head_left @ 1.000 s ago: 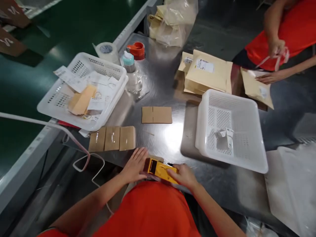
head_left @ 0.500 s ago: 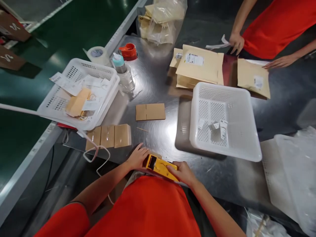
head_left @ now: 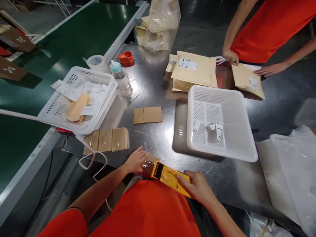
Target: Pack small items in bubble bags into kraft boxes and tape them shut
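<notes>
Head view: at the near edge of the tabletop (head_left: 158, 93), the right hand (head_left: 199, 187) clasps a yellow tape dispenser (head_left: 169, 178) by its rear, long axis slanting toward the left hand (head_left: 135, 160), whose fingers rest together on a shiny brown packet (head_left: 148, 166), any pinch indiscernible.

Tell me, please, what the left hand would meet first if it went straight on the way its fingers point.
From the left hand, likely the white basket, though depth is unclear.
</notes>
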Demonstrator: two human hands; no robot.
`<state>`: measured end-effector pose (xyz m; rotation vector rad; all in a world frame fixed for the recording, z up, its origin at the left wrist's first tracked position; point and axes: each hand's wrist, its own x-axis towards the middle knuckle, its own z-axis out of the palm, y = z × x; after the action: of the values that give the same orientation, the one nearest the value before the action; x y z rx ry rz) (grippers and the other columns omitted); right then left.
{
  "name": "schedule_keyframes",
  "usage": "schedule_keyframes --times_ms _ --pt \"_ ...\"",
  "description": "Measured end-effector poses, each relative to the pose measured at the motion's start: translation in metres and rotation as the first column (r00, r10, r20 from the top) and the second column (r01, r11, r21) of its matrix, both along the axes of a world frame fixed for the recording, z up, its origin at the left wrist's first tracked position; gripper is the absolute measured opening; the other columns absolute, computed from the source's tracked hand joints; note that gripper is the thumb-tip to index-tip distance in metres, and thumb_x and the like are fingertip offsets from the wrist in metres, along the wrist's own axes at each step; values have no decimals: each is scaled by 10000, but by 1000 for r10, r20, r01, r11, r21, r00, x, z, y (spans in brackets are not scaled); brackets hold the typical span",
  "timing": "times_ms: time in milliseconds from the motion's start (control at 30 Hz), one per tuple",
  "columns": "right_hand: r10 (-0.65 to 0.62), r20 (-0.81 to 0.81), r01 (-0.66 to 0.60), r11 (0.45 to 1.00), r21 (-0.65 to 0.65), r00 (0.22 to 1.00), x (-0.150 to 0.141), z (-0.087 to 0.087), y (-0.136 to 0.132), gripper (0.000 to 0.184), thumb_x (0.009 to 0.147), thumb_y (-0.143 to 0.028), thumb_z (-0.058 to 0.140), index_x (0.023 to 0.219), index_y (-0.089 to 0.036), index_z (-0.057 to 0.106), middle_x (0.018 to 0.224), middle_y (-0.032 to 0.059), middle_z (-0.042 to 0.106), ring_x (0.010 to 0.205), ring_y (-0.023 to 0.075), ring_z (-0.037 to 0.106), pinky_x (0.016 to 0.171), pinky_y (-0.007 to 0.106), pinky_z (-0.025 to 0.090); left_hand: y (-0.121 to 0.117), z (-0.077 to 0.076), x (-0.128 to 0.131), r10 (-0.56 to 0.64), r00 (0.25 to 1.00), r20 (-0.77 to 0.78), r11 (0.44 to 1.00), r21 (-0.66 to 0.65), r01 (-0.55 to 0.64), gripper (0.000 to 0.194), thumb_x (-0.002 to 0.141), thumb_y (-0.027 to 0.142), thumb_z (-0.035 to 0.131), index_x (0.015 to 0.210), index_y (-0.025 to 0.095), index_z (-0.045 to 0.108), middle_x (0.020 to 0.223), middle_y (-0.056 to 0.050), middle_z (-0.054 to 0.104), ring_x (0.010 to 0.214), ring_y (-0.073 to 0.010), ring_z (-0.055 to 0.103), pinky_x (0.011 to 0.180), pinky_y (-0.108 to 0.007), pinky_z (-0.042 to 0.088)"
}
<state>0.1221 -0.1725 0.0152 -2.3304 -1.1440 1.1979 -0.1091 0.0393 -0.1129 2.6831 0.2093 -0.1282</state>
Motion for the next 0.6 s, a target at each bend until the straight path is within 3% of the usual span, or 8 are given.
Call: schedule_keyframes --times_ms 67,200,333,500,600 --pt "16 31 -15 999 -30 999 -1 -4 -1 495 826 -605 446 539 -206 500 487 6 510 497 135 461 481 272 220 0 -1 0 8 1000 19 1000 2 -8 746 636 483 745 1260 132 537 1178 -156 655 1114 -310 596 1144 -544 298" --pt "16 8 -16 997 -75 1000 -1 -38 -12 476 833 -584 423 583 -200 551 532 14 560 533 148 508 504 266 249 1 -4 0 7 999 54 1000 -12 -7 865 635 677 697 1251 95 525 1149 -182 655 1118 -311 593 1152 -543 277" --pt "26 -2 -26 998 -49 1000 0 -63 -19 497 849 -592 391 620 -196 585 552 15 575 543 150 503 520 268 269 0 -1 2 -25 1000 -16 999 37 26 888 640 696 680 1264 88 511 1166 -183 644 1119 -314 585 1162 -525 246" --pt "47 9 -46 998 -45 999 3 -60 -12 481 851 -578 408 615 -197 582 532 11 551 542 148 514 515 272 236 -23 15 22 -25 985 -174 974 218 63 990 617 561 756 1382 49 391 1176 -201 618 1106 -358 552 1136 -567 192" --pt "37 14 -37 998 -57 999 3 -55 -9 472 851 -568 418 610 -199 588 545 18 572 549 145 516 517 272 227 -38 21 35 -22 978 -210 970 234 72 927 683 545 701 1396 56 368 1206 -206 591 1118 -354 523 1094 -532 237"
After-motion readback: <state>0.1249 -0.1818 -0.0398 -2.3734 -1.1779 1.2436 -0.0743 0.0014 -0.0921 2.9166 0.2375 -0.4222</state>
